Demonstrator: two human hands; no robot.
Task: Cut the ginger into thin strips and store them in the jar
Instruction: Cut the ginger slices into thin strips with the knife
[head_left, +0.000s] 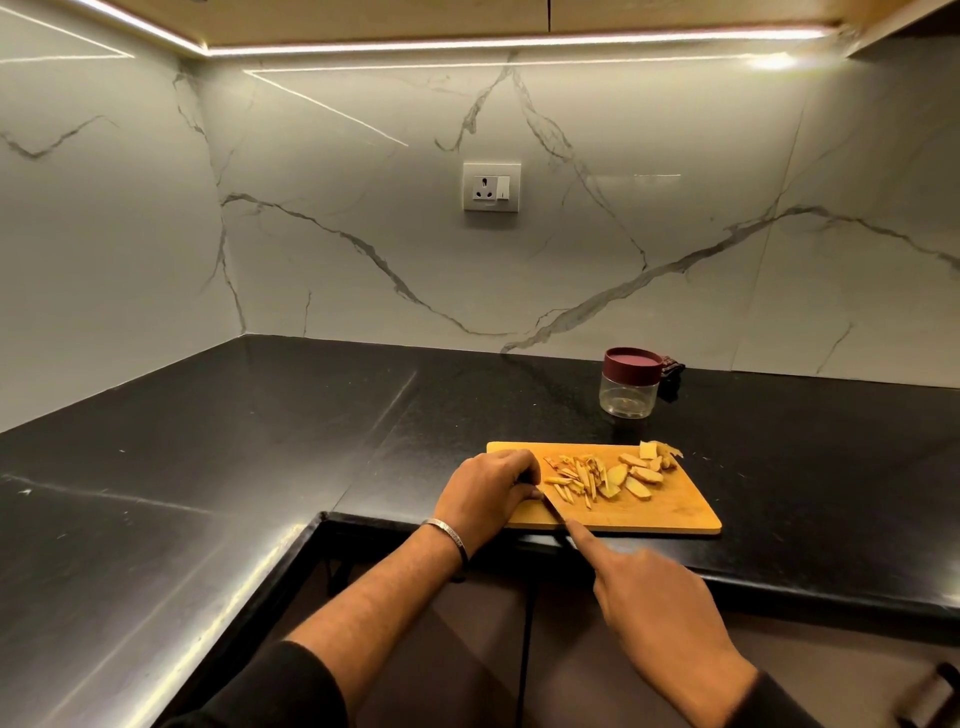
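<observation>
1. Curling over the near-left corner of the cutting board (649, 512), the left hand (485, 493) has its fingers bent down; what they hold cannot be told.
2. The right hand (654, 618) grips a knife (553, 510), index finger straight along its spine, blade tip at the board's left part.
3. Ginger strips (576, 480) lie mid-board, ginger slices (641, 470) toward its far-right corner.
4. The lidded jar (629, 383) stands behind the board.

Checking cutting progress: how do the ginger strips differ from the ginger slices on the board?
The ginger strips are thin, stick-like and scattered mid-board near the left hand; the ginger slices are broad, flat ovals, still uncut, toward the board's right end. Both are pale yellow and lie on the wooden cutting board.
</observation>
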